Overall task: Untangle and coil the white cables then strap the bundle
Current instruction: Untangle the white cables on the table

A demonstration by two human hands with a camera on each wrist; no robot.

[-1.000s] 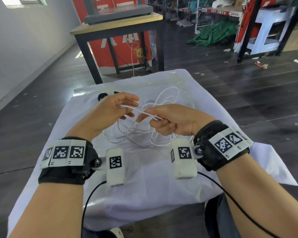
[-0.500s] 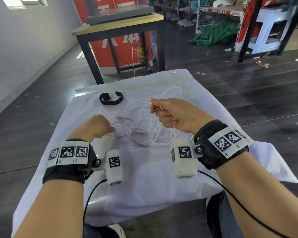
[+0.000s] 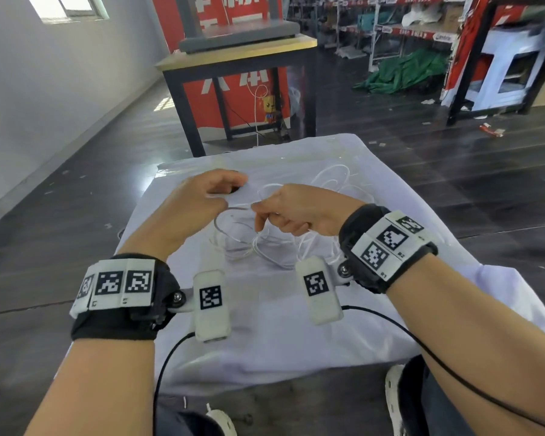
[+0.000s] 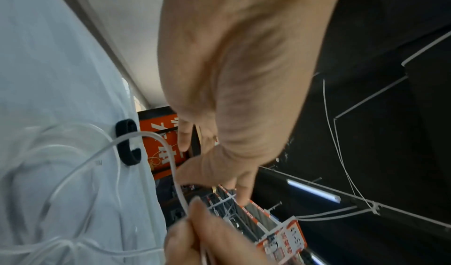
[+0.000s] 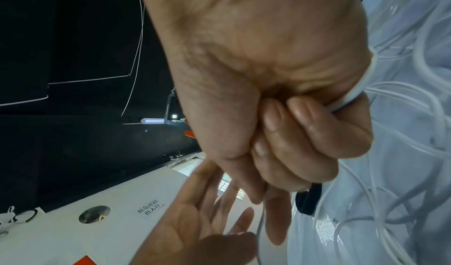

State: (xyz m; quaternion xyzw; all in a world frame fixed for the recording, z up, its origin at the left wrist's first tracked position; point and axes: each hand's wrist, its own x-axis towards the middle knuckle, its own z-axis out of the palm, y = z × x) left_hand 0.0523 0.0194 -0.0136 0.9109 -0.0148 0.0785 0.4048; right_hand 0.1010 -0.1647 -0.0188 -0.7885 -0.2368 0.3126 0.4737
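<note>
A tangle of white cables [image 3: 264,247] lies in loose loops mid-table on the white cloth [image 3: 264,335]. My right hand [image 3: 274,212] hangs just above it, fingers curled in a fist round several strands [image 5: 351,97]. One strand arcs from the pile up into that fist [image 4: 156,136]. My left hand [image 3: 208,196] is raised just left of the right hand, palm open and fingers spread [image 5: 200,221], with the strand running past its thumb. The black strap [image 4: 127,143] lies curled on the cloth beyond the hands, mostly hidden behind my left hand in the head view [image 3: 235,190].
The cloth-covered table is small, with dark floor on every side. A wood-topped table with black legs [image 3: 239,55] stands beyond its far edge. A green tarp [image 3: 403,70] and shelving lie at the back right. My shoe [image 3: 393,401] shows below the near edge.
My left hand has risen from low on the near left of the cloth and opened beside the right hand, now covering the strap. The right hand keeps its grip on the cables.
</note>
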